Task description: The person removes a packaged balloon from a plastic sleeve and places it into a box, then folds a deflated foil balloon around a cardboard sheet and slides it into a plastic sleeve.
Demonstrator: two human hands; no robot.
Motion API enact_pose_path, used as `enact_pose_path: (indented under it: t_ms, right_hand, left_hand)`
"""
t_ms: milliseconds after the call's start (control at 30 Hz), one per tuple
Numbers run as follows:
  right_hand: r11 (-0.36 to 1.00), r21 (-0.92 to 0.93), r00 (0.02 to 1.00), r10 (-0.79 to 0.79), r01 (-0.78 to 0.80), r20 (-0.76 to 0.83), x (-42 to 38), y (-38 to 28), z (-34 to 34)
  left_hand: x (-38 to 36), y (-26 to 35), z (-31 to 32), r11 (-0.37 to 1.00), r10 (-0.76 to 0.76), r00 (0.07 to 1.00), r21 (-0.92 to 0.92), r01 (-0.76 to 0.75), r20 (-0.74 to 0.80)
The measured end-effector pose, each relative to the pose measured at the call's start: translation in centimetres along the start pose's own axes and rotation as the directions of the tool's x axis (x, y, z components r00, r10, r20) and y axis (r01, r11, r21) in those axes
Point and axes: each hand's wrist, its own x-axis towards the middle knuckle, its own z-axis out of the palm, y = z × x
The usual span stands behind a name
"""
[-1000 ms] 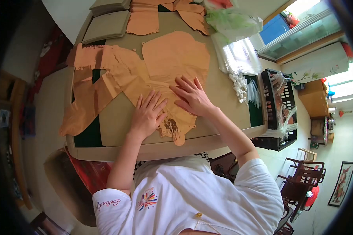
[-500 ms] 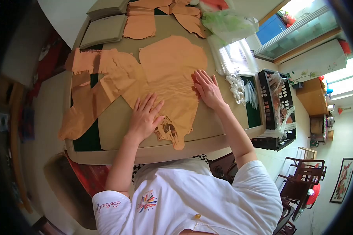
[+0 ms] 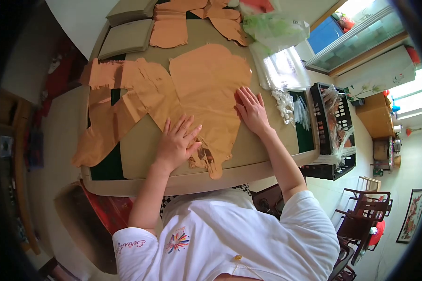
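Note:
A flat, uninflated rose-gold foil balloon (image 3: 211,79) is spread on the table, its narrow tab towards me. Fingers spread, my left hand (image 3: 176,145) lies on its lower left edge beside a dark printed patch. My right hand (image 3: 253,112) rests at the balloon's right edge with its fingers stretched out flat. To the left, more crumpled rose-gold foil (image 3: 115,112) overlaps the balloon's side and reaches the table edge.
Stacked grey-brown cards (image 3: 126,38) and more foil balloons (image 3: 169,30) are at the far side. Clear plastic sleeves (image 3: 286,70), white ribbon coils (image 3: 282,105) and white sticks (image 3: 301,112) lie at right. A black crate (image 3: 333,131) stands beyond the table's right edge.
The creases between my hands have smoothed out. Both hands remain on the foil with only slight shifts, and the whole view has moved a little.

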Motion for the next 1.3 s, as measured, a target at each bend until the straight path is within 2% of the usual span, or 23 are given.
enact_pose_path:
  t_ms: [300,433,533,633,767,867,1300]
  right_hand:
    - [1.0,0.007,1.0,-0.005,0.005,0.007,-0.1,-0.1,-0.3]
    - [0.997,0.065,1.0,0.03,-0.03,0.001,0.0,-0.5,-0.5]
    - [0.985,0.045,0.985,-0.168,0.167,0.029,2.3,-2.4,-1.1]
    - [0.948,0.072,0.937,-0.316,0.309,0.146,5.6,-6.5,0.2]
    - [0.922,0.113,0.91,-0.385,0.371,0.154,8.2,-7.6,3.2]
    - [0.938,0.104,0.926,-0.343,0.329,0.158,8.8,-7.3,2.9]
    - [0.942,0.072,0.93,-0.335,0.327,0.15,8.2,-7.2,2.9]
  left_hand:
    - [0.0,0.0,-0.1,0.999,0.013,0.999,-0.033,-0.014,-0.029]
    - [-0.2,-0.2,0.0,0.997,-0.032,0.998,-0.069,0.028,-0.053]
    - [-0.2,-0.5,0.3,0.994,-0.087,0.994,-0.071,0.083,-0.059]
    - [0.0,-0.7,0.4,0.991,-0.103,0.994,-0.084,0.101,-0.019]
    - [0.1,-0.4,-0.2,0.989,-0.132,0.99,-0.058,0.134,0.046]
    - [0.1,-0.5,-0.3,0.986,-0.144,0.989,-0.083,0.147,0.043]
    - [0.3,-0.5,-0.4,0.988,-0.128,0.992,-0.089,0.13,0.021]
